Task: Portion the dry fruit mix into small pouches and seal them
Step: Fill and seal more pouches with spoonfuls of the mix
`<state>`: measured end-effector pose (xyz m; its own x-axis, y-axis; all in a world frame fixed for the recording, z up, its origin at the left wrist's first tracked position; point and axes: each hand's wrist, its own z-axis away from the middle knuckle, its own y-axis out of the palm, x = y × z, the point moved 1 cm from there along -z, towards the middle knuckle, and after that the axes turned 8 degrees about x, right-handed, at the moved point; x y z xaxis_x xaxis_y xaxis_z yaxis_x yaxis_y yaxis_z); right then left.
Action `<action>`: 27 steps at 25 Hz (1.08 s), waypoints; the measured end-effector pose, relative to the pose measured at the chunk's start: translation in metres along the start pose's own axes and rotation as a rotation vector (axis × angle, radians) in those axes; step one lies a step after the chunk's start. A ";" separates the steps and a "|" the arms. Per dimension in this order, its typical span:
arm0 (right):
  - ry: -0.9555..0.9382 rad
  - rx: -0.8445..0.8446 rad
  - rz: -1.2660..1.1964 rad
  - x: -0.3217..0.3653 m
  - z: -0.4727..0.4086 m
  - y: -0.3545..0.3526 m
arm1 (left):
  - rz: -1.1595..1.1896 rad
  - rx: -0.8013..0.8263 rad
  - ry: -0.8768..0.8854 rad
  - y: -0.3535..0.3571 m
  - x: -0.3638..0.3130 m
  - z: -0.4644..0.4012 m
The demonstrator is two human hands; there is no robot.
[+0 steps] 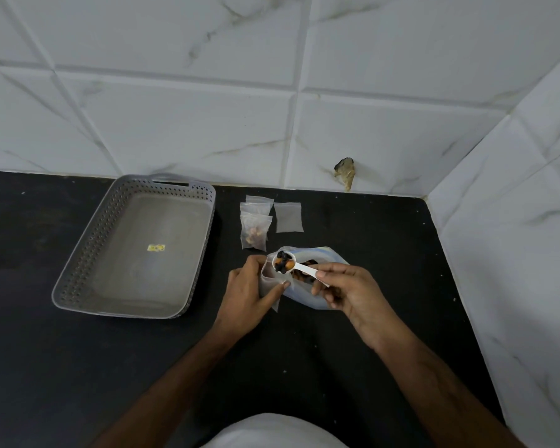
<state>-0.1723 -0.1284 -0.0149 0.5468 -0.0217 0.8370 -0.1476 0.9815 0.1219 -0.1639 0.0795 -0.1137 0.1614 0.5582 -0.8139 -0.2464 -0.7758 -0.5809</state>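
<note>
White marbled tiles are backing a black counter (78, 367) that runs into a corner on the right. Toward the left a grey perforated tray (78, 279) is sitting with nothing in it but a small sticker. Just beyond the hands, filled pouches (254, 229) are lying overlapped in a small stack, and an empty pouch (288, 217) is lying flat just beside them.

Filling looks to be the step in hand. The right hand (346, 292) is pinching the handle of a white scoop (283, 262) between thumb and fingertips, its bowl heaped with dark and orange pieces of mix. The left hand (251, 291) is gripping a clear pouch (269, 279), thumb across its front and fingers curled behind, holding its mouth up under the scoop. Behind both, the pale stock bag (307, 257) is lying open on the counter, more mix showing at its mouth.

The scoop's bowl is hovering right at the pouch's mouth, touching or nearly so; which, I cannot tell. Next, I judge, the scoop needs tipping so the load slides in without spilling, with the left fingers keeping the mouth spread. Sealing this pouch is not yet done.
</note>
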 end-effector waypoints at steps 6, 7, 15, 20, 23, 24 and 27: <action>-0.157 0.027 0.408 0.009 0.003 0.004 | -0.006 0.015 0.000 -0.004 -0.006 0.003; -0.200 0.026 0.507 0.009 0.003 0.005 | 0.009 0.007 0.006 -0.005 -0.006 0.003; -0.627 -0.059 1.137 0.005 -0.001 0.017 | 0.119 -0.007 0.083 -0.005 0.004 -0.005; -0.931 -0.191 1.530 0.001 -0.003 0.017 | 0.199 -0.067 0.127 -0.010 -0.005 -0.008; -0.838 -0.181 1.390 0.001 -0.002 0.015 | 0.213 -0.076 0.136 -0.011 -0.008 -0.008; -0.707 -0.146 1.230 0.003 0.000 0.016 | 0.208 -0.066 0.134 -0.011 -0.007 -0.009; -0.403 -0.046 0.722 0.010 0.004 0.014 | 0.173 -0.043 0.120 -0.009 -0.001 -0.010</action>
<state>-0.1721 -0.1152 -0.0024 -0.0084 0.5590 0.8292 -0.3106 0.7867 -0.5335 -0.1522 0.0826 -0.1076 0.2338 0.3787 -0.8955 -0.2396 -0.8702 -0.4306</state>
